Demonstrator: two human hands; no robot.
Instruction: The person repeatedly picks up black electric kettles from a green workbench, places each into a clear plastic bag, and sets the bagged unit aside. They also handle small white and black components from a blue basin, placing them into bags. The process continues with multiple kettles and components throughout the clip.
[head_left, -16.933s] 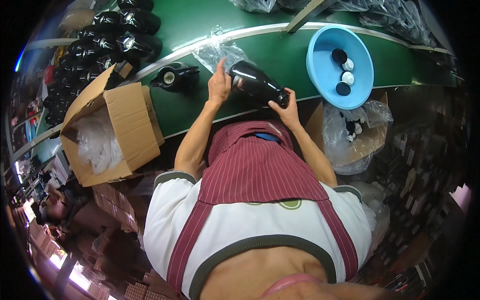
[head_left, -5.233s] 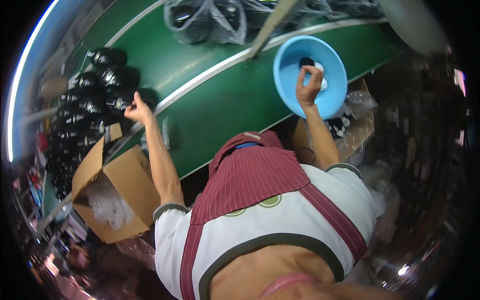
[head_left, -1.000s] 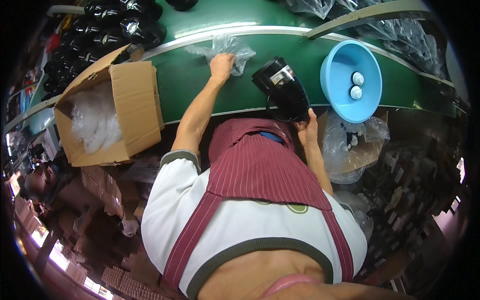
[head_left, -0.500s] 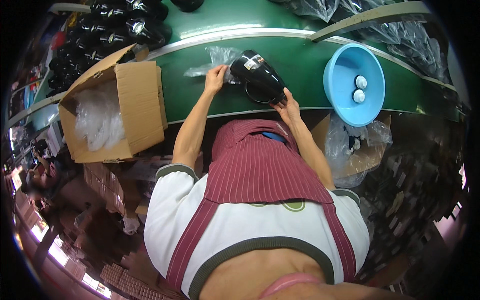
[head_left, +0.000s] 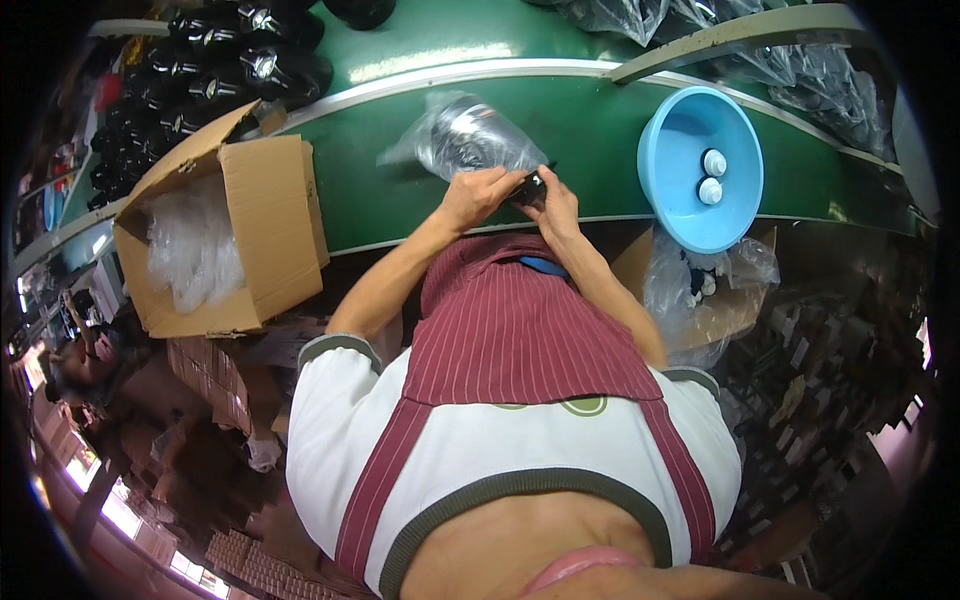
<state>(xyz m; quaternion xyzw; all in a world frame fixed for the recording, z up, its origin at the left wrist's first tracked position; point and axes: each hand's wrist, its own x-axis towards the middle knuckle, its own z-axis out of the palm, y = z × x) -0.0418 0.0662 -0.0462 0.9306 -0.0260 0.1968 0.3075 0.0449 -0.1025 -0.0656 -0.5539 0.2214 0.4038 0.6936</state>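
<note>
A shiny black jug with a side handle (head_left: 533, 188) lies tilted on the green bench, most of it inside a clear plastic bag (head_left: 470, 135). Only its near end shows bare, between my two hands. My left hand (head_left: 478, 198) is closed with its fingertips pinching the bag's edge against the jug. On the other side of that end, my right hand (head_left: 554, 208) grips the jug with thumb and fingers.
To the right stands a light blue basin (head_left: 655, 170) holding two white-topped round parts (head_left: 712, 176). An open cardboard box (head_left: 275, 225) with clear bags is at the left. Several black jugs (head_left: 280, 75) crowd the far left. A metal rail (head_left: 740, 38) crosses the far right.
The clear bag has been pulled over the black jug, which was bare before. My left hand has moved from the jug's far end to its near end, close beside my right hand.
</note>
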